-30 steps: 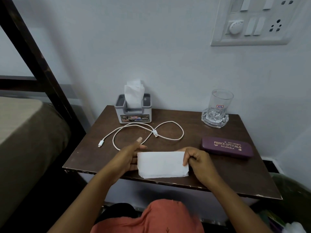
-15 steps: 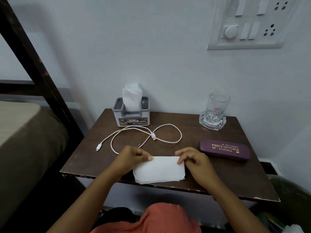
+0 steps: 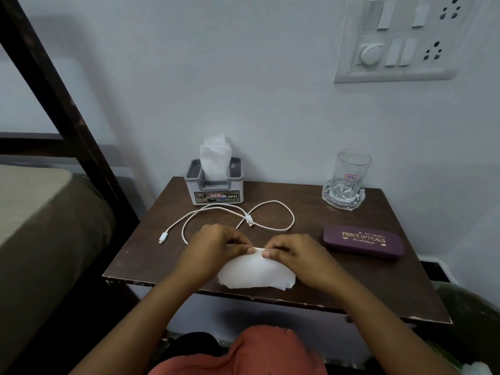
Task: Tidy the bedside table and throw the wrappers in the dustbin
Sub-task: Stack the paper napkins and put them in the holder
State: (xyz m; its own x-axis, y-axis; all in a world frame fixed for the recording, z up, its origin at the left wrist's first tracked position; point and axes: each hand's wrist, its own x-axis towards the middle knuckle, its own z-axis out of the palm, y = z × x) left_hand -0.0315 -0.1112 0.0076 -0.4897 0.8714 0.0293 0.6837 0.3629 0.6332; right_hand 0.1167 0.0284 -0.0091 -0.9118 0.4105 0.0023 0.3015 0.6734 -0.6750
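A white tissue (image 3: 255, 274) lies at the front edge of the dark brown bedside table (image 3: 378, 288), folded into a half-round shape. My left hand (image 3: 216, 249) and my right hand (image 3: 295, 253) meet above it, and both pinch its top edge between thumb and fingers. Behind my hands a white charging cable (image 3: 238, 216) lies in loose loops. A dustbin (image 3: 476, 320) with a green liner shows at the lower right, beside the table.
A grey tissue holder (image 3: 215, 186) stands at the table's back left by the wall. A glass (image 3: 350, 171) sits in a clear dish at the back right. A purple spectacle case (image 3: 362, 240) lies right of my hands. A bed (image 3: 40, 226) borders the left.
The tissue was held flat and wide between my hands. My hands have come together at the middle, bringing its top corners inward so the sheet now bulges into a half-round.
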